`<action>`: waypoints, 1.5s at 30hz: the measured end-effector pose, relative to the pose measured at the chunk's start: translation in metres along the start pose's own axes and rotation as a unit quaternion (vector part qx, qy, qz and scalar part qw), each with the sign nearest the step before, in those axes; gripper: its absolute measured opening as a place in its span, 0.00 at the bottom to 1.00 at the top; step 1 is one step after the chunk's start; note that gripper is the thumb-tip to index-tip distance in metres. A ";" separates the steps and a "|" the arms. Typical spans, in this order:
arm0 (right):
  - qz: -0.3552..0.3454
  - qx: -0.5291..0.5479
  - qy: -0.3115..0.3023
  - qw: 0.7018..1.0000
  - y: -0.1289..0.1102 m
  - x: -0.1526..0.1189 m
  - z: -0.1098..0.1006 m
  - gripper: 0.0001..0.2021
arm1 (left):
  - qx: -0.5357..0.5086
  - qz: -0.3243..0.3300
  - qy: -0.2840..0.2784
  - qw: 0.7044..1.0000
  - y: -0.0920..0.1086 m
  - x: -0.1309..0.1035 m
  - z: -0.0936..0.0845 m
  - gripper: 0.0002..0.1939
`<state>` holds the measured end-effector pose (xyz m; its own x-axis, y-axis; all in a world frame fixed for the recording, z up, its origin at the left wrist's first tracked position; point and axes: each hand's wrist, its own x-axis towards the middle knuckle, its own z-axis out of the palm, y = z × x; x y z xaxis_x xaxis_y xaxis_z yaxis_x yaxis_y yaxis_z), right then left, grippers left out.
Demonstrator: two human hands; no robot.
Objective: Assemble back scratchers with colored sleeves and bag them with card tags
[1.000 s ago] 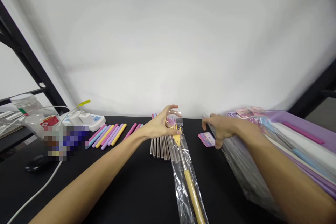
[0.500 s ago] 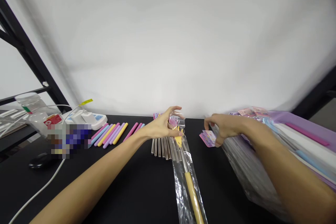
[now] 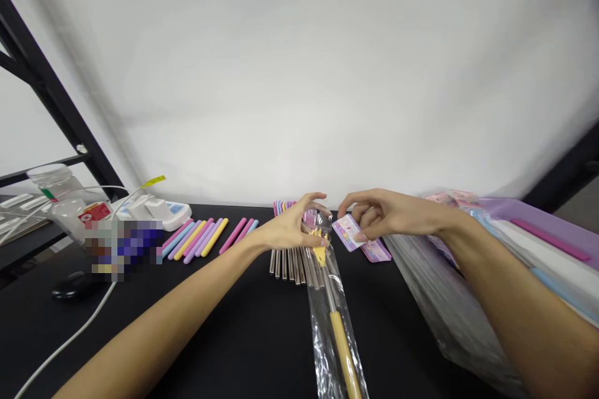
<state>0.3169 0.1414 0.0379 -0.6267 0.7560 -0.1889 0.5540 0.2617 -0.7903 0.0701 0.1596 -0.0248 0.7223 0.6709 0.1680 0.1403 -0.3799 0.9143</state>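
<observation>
My left hand [image 3: 292, 224] is closed on the top end of a clear plastic bag [image 3: 322, 349], thumb and fingers spreading its mouth. Inside the bag lies a stick with a yellow fork-like head and a yellow handle [image 3: 345, 352]. My right hand [image 3: 384, 215] pinches a pink and purple printed card [image 3: 347, 232] just right of the bag's mouth. More such cards [image 3: 377, 251] lie on the black table beneath that hand. Several metal rods [image 3: 285, 265] with colourful tops sit beside the bag, partly behind my left hand.
Coloured sticks [image 3: 199, 241] lie at the left, near a white power strip [image 3: 173, 215], a clear jar [image 3: 70, 206], a white cable and a black mouse [image 3: 72, 287]. Plastic-wrapped packs [image 3: 435, 287] and a purple tray [image 3: 538, 218] fill the right.
My right hand has moved left towards the bag, lifting one card off the small stack. My left hand has stayed nearly in place at the bag's mouth.
</observation>
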 end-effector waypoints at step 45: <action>-0.188 0.092 0.312 0.927 0.005 0.039 0.028 0.17 | -0.066 -0.003 0.005 0.998 0.006 -0.002 0.004 0.54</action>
<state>0.2798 0.1559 0.0105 -0.2846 0.8473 0.4484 0.2221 0.5132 -0.8290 0.0718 0.1534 -0.0206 0.7151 0.6790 0.1658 0.0530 -0.2891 0.9558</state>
